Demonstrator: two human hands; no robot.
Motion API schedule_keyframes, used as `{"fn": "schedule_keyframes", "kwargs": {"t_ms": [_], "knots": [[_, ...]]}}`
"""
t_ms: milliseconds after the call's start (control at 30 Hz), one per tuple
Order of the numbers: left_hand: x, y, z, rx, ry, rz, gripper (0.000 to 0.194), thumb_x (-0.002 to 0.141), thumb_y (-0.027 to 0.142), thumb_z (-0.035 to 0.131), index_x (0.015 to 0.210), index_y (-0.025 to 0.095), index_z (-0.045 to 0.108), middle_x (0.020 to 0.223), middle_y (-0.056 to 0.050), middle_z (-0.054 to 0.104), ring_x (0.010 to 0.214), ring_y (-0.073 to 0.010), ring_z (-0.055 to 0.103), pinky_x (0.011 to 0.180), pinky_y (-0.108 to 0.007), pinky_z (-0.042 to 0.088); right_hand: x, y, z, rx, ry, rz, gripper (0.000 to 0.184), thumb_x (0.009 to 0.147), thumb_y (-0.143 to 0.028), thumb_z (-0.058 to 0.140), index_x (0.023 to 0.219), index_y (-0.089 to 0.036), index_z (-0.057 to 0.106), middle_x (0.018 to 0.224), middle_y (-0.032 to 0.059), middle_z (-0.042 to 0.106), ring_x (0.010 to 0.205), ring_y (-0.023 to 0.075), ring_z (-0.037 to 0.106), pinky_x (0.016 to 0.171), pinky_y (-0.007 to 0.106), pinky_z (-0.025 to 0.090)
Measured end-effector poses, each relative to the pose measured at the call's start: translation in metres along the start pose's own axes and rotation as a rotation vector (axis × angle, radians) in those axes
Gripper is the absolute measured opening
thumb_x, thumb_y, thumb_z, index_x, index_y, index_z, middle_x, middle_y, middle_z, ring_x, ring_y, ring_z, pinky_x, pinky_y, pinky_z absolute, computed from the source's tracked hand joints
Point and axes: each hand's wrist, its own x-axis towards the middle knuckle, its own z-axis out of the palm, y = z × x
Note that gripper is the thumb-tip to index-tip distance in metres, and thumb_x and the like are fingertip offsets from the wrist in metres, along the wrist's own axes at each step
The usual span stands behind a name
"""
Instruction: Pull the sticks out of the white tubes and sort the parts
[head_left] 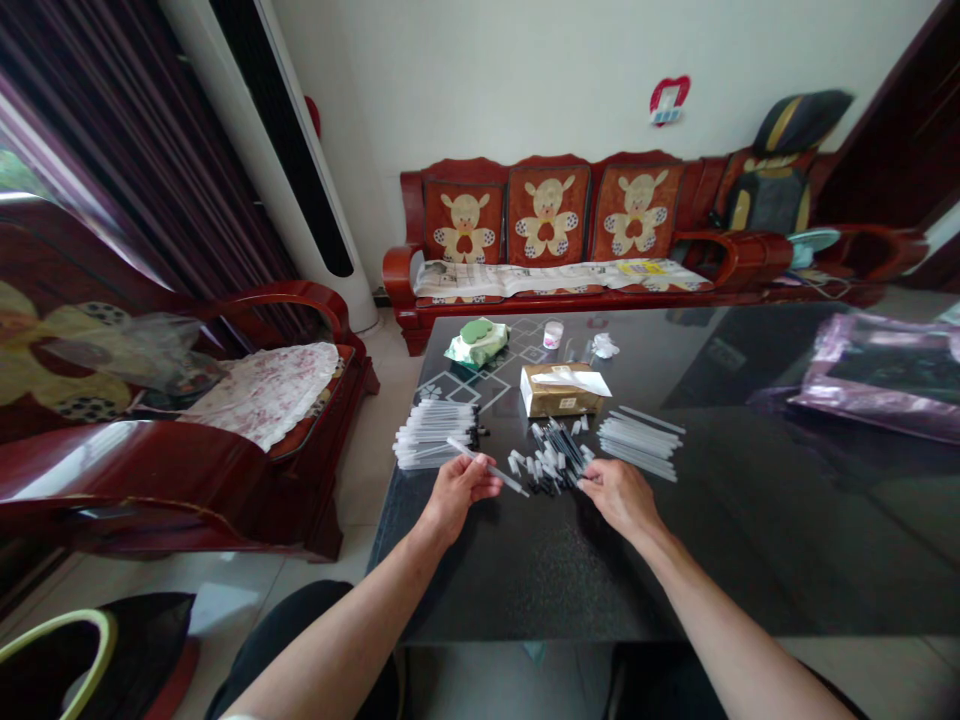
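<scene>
A thin translucent pen (512,482) slants through the closed fingers of my left hand (456,494), its two ends showing on either side. Over the middle of the dark table, my right hand (619,492) has its fingertips pinched at the edge of a pile of dark pen refills (561,440). What those fingertips hold, if anything, is hidden. Loose clear pen caps (534,467) and small black parts lie between my hands. Beyond my left hand is a stack of whitish pens (431,432) with black tips pointing right. Clear pen barrels (639,443) lie beyond my right hand.
Behind the pens, a brown tissue box (559,400) stands on the glossy table (525,590). Farther back are a green wipes pack (478,345), a small white tub (553,335) and crumpled tissue (604,346). Purple-edged plastic packaging (877,380) lies at right.
</scene>
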Motion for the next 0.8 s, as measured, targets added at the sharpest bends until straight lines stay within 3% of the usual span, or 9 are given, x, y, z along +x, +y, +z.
{"fn": "schedule_keyframes", "kwargs": {"t_ms": [200, 600, 700, 800], "knots": [[-0.002, 0.001, 0.000, 0.008, -0.019, -0.005, 0.036, 0.073, 0.043, 0.069, 0.085, 0.009, 0.063, 0.066, -0.006, 0.067, 0.058, -0.0114, 0.064, 0.060, -0.021, 0.052, -0.005, -0.011, 0.010, -0.105, -0.046, -0.012, 0.009, 0.072, -0.030, 0.062, 0.068, -0.022, 0.064, 0.071, 0.0032, 0.067, 0.069, 0.0180, 0.061, 0.055, 0.025, 0.029], [-0.003, -0.004, 0.001, 0.022, -0.050, -0.008, 0.033, 0.077, 0.041, 0.066, 0.087, 0.009, 0.062, 0.067, -0.007, 0.068, 0.059, -0.0115, 0.064, 0.061, -0.021, 0.053, -0.006, -0.011, 0.013, -0.055, -0.058, -0.059, 0.007, 0.070, -0.026, 0.064, 0.065, -0.021, 0.062, 0.068, 0.0029, 0.065, 0.067, 0.0171, 0.060, 0.056, 0.024, 0.030], [-0.002, -0.004, 0.002, 0.023, -0.044, -0.009, 0.035, 0.076, 0.042, 0.067, 0.086, 0.009, 0.062, 0.067, -0.007, 0.068, 0.059, -0.0118, 0.064, 0.060, -0.021, 0.053, -0.012, -0.020, 0.010, 0.154, -0.100, -0.135, 0.017, 0.077, -0.031, 0.056, 0.065, -0.019, 0.061, 0.062, 0.0027, 0.064, 0.060, 0.0147, 0.059, 0.054, 0.023, 0.034], [-0.003, -0.006, 0.004, 0.028, -0.051, -0.020, 0.037, 0.075, 0.044, 0.067, 0.086, 0.009, 0.063, 0.066, -0.008, 0.068, 0.059, -0.0125, 0.065, 0.060, -0.022, 0.053, -0.022, -0.034, 0.010, 0.493, -0.322, -0.226, 0.035, 0.087, -0.039, 0.040, 0.067, -0.017, 0.058, 0.057, 0.0011, 0.062, 0.044, 0.0097, 0.053, 0.047, 0.021, 0.037]]}}
